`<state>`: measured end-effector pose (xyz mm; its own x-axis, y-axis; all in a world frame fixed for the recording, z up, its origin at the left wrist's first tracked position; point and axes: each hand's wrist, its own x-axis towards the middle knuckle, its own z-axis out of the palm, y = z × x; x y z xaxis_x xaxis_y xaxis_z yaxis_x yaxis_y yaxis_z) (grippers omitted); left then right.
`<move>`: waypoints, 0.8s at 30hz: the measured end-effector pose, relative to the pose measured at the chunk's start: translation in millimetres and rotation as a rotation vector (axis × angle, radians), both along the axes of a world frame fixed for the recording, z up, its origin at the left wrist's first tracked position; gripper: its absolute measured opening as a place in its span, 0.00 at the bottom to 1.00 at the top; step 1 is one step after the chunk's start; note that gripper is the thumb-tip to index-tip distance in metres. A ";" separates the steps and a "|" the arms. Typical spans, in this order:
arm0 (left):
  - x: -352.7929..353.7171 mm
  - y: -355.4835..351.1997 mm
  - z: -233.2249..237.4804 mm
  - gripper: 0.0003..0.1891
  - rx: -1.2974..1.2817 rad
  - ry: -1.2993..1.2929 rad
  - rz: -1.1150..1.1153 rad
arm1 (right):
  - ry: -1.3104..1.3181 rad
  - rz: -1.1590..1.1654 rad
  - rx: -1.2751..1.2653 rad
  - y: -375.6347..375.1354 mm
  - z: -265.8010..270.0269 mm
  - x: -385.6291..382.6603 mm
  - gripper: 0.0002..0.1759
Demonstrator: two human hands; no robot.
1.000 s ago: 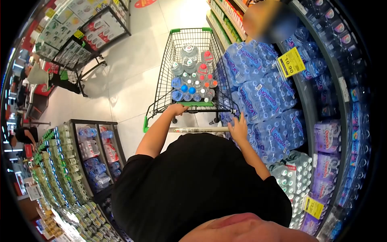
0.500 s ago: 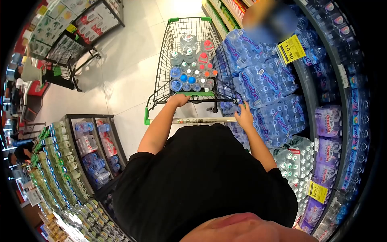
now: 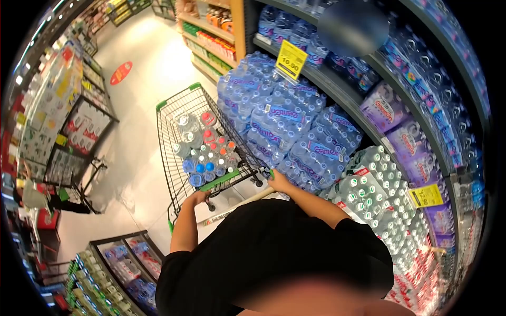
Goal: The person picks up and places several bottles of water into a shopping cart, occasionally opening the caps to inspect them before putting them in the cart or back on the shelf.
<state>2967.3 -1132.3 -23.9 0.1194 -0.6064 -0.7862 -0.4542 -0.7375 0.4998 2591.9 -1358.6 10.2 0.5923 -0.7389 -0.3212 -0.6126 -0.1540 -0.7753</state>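
Observation:
A wire shopping cart (image 3: 164, 138) with green corner caps stands in front of me, angled toward the upper left. Clear bottles (image 3: 207, 156) with blue, red, white and orange caps stand grouped in its basket. My left hand (image 3: 196, 199) is closed at the cart's near left edge, its fingertips partly hidden. At the right end of the pale push handle (image 3: 237, 207), my right hand (image 3: 280, 182) is closed around the frame by a green end piece. My black shirt covers part of the handle.
Blue-wrapped water packs (image 3: 279, 124) are stacked close along the cart's right side. Nearer me stand green-capped bottle packs (image 3: 363, 195). Shelves carry purple packs (image 3: 386, 107) and yellow price signs (image 3: 291, 59). At left are a low rack (image 3: 126, 263) and another cart (image 3: 87, 189).
The view has turned right, and the cart now appears slanted and lower left. My right hand has closed on the cart's right side after its fingers were raised there. The left hand stays at the cart.

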 end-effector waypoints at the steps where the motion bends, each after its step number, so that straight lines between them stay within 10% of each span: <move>1: -12.0 -4.0 27.0 0.35 0.079 -0.020 -0.017 | 0.017 -0.017 0.128 0.9 19.3 -5.0 0.31; 24: -126.1 9.7 15.5 0.32 -0.001 -0.037 0.132 | 0.111 -0.014 -0.111 -0.2 27.7 -88.6 0.18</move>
